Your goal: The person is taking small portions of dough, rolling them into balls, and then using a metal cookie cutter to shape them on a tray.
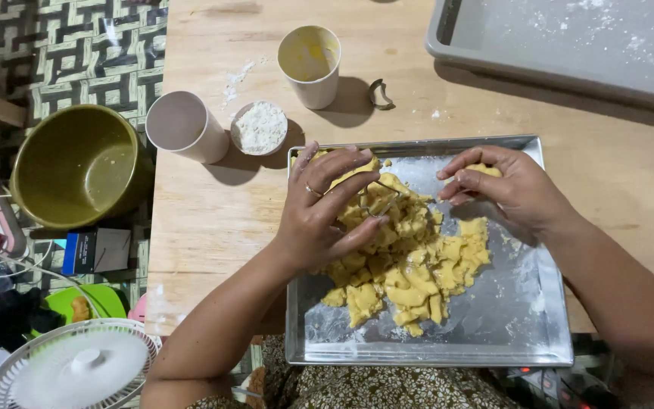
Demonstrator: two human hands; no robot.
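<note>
A metal baking tray lies on the wooden table with a ragged sheet of yellow dough on it, dusted with flour. My left hand rests over the dough's upper left part, fingers curled around a small metal cookie cutter pressed into the dough. My right hand hovers at the tray's upper right, fingers closed on a small lump of dough.
Behind the tray stand a white cup, a small bowl of flour, a cup smeared yellow inside and a loose metal cutter. A grey tray sits at back right. A green bowl and fan lie on the floor.
</note>
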